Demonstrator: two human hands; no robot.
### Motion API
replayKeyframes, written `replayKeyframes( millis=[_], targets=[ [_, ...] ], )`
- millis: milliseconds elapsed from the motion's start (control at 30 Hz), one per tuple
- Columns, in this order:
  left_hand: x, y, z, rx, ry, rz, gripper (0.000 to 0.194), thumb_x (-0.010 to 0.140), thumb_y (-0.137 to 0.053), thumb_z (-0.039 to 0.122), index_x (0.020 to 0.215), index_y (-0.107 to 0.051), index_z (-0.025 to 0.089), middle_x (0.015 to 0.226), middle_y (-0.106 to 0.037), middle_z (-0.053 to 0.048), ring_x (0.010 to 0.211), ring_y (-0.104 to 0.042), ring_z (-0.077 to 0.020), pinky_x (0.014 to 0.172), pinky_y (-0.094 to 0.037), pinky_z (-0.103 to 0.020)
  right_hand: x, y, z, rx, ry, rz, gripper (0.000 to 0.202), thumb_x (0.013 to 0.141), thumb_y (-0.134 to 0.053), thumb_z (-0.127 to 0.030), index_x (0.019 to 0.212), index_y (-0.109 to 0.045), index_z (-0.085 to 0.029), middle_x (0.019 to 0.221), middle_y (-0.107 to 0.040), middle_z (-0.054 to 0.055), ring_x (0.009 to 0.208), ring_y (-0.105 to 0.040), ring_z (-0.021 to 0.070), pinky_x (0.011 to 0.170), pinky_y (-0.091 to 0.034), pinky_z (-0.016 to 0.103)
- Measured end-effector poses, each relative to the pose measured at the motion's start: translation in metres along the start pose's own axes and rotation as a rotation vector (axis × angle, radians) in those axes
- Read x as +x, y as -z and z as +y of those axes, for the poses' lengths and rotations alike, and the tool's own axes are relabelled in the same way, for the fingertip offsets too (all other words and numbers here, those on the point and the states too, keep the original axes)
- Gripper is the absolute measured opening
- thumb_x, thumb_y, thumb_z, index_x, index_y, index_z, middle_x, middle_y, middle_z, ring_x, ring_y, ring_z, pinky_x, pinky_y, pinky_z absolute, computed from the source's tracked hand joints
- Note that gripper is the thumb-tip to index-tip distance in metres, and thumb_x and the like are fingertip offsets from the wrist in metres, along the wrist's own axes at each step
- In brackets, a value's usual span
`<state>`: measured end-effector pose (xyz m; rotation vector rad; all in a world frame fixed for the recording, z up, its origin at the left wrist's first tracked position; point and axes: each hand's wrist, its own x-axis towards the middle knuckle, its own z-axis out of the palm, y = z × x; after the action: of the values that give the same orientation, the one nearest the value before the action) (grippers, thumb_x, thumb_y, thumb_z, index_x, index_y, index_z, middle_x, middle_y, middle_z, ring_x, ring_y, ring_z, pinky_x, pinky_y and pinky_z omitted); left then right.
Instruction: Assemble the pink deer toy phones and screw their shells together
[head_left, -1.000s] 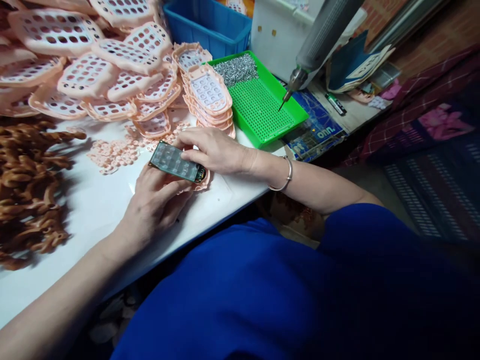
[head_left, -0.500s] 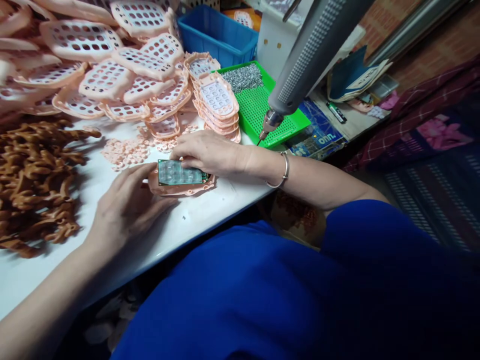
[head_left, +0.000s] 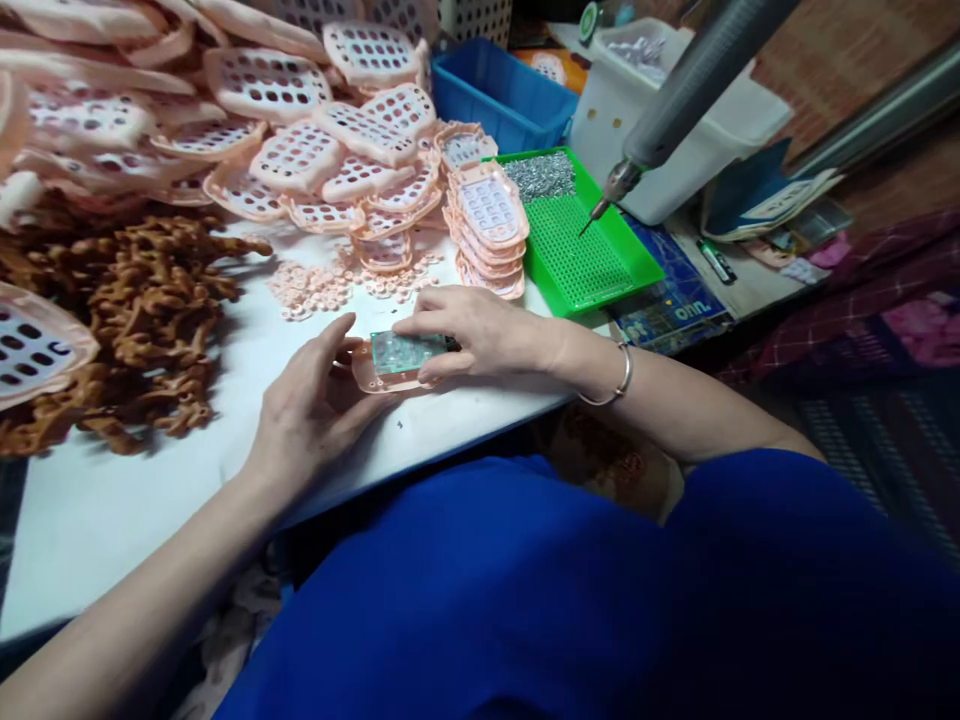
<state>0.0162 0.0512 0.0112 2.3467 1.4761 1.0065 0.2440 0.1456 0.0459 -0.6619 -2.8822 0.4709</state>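
Right hand [head_left: 476, 328] closed on the board [head_left: 409, 352], fingers over its far edge and face, thumb at its near edge. Left hand [head_left: 315, 400] curled about the left end of the shell [head_left: 375, 380], digits on its far and near sides; cannot tell whether it grips. Board lies face up over the shell, low on the table [head_left: 135, 520] near its front edge. How far it is seated: hidden by the right hand.

Clock centred on board, 12 at top of view. At 6: 1 dark speck [head_left: 400, 424] on the table, then the blue shirt [head_left: 487, 580]. At 3: bangle [head_left: 616, 380] on the right wrist. At 10: loose pink rings [head_left: 311, 288]. At 9: heap of brown parts [head_left: 165, 330]; beyond it, 1 loose cover [head_left: 37, 345]. At 11: pile of pink covers [head_left: 300, 150]. At 1: stack [head_left: 491, 215] of pink pieces; past it, blue bin [head_left: 502, 95]. At 2: green tray [head_left: 634, 262], silvery bits [head_left: 544, 175] in its far end; driver [head_left: 667, 110] hangs tilted, tip over the tray; white tub [head_left: 600, 130] behind.
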Motion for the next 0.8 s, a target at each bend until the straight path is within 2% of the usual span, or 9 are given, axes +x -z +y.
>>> replayKeyframes(
  millis=[67,200,333,533,667,800],
  targets=[
    [-0.003,-0.001,0.000,-0.036,0.059,-0.009,0.068,0.089,-0.069,0.050,0.145,-0.045,0.019,0.115,-0.072,-0.013,0.094,-0.072,-0.0218,0.083,-0.061,-0.037,-0.001,-0.003,0.002,-0.014,0.032,0.035,0.046,0.096,-0.062,-0.044,0.127,-0.065,-0.011,0.103,-0.060,0.011,0.091,-0.053,0.0203,0.080,-0.042,0.032],
    [-0.006,-0.003,0.000,-0.081,0.120,-0.022,0.068,0.089,-0.068,0.049,0.146,-0.043,0.023,0.119,-0.071,-0.012,0.093,-0.072,-0.0225,0.087,-0.060,-0.041,-0.003,-0.010,0.005,-0.046,0.088,0.087,0.045,0.100,-0.052,-0.046,0.127,-0.064,-0.012,0.104,-0.059,0.011,0.093,-0.053,0.0205,0.081,-0.043,0.033],
    [-0.007,-0.003,0.000,-0.092,0.122,-0.027,0.067,0.089,-0.069,0.046,0.147,-0.044,0.025,0.118,-0.071,-0.013,0.094,-0.072,-0.0243,0.088,-0.060,-0.044,-0.006,-0.012,0.008,-0.071,0.125,0.089,0.055,0.104,-0.037,-0.056,0.130,-0.061,-0.014,0.107,-0.058,0.011,0.097,-0.054,0.0206,0.085,-0.045,0.035],
    [-0.006,-0.003,0.001,-0.107,0.138,-0.023,0.070,0.087,-0.069,0.052,0.148,-0.043,0.028,0.115,-0.071,-0.011,0.099,-0.072,-0.0276,0.087,-0.061,-0.046,-0.008,-0.011,0.011,-0.090,0.185,0.082,0.069,0.101,-0.020,-0.066,0.135,-0.056,-0.018,0.107,-0.057,0.010,0.098,-0.054,0.0200,0.086,-0.046,0.036],
    [-0.006,-0.003,0.002,-0.100,0.127,-0.016,0.071,0.087,-0.068,0.054,0.147,-0.044,0.027,0.115,-0.071,-0.011,0.102,-0.072,-0.0286,0.088,-0.061,-0.046,-0.009,-0.011,0.009,-0.080,0.195,0.111,0.065,0.102,-0.021,-0.064,0.132,-0.057,-0.019,0.107,-0.058,0.010,0.097,-0.054,0.0193,0.086,-0.046,0.035],
    [-0.005,-0.003,0.003,-0.093,0.099,-0.003,0.070,0.088,-0.069,0.051,0.147,-0.044,0.025,0.114,-0.072,-0.012,0.101,-0.072,-0.0285,0.088,-0.061,-0.047,-0.009,-0.009,0.007,-0.063,0.179,0.091,0.054,0.103,-0.033,-0.058,0.130,-0.060,-0.019,0.107,-0.059,0.009,0.097,-0.055,0.0196,0.086,-0.046,0.035]
  ],
)
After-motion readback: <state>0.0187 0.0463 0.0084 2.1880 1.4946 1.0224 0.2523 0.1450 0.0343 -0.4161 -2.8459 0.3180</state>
